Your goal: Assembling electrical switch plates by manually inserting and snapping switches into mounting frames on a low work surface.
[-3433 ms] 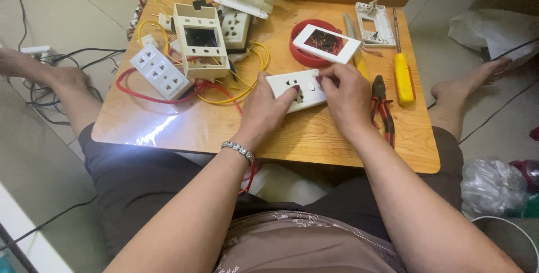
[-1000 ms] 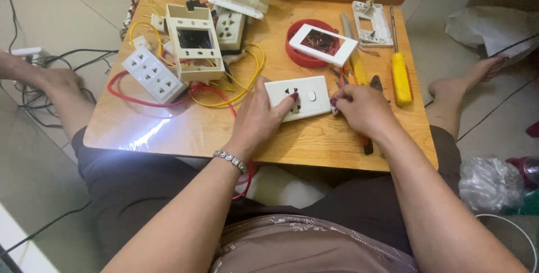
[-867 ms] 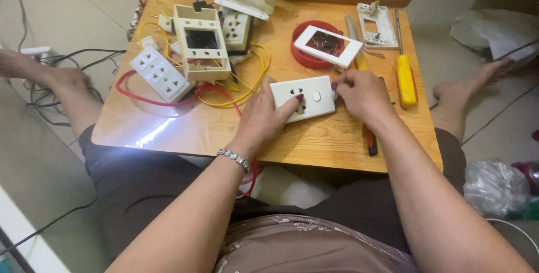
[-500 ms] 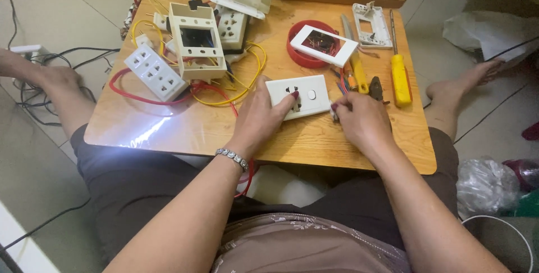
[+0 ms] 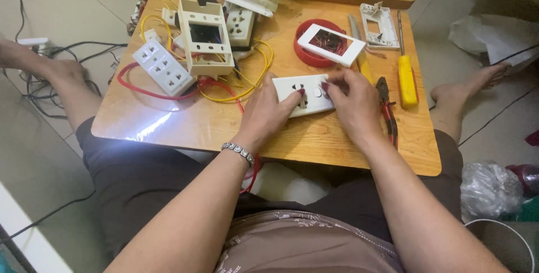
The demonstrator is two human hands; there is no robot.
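Head view: a white socket faceplate (image 5: 306, 94) is seen lying flat on the low wooden table (image 5: 185, 127), near its middle and toward the near edge. It is pinned by the left hand (image 5: 266, 113), whose fingers are spread over its left half, and touched at its right end by the right hand (image 5: 351, 102), whose fingertips are curled onto the plate's round button; neither hand is closed around it.

Just right of the right hand, red-handled pliers (image 5: 387, 113) are laid along the table, partly covered by the wrist. Farther right, a yellow-handled screwdriver (image 5: 406, 74) is placed. Behind the plate, a red round tray (image 5: 309, 54) is topped by a white frame plate (image 5: 331, 44), and a small white cover plate (image 5: 379, 25) is set beyond it.

To the far left, a cream wall box (image 5: 205, 37), a white triple socket strip (image 5: 163, 68) and loops of yellow and red wire (image 5: 247, 88) are crowded together, the wires running up to the plate's left edge.
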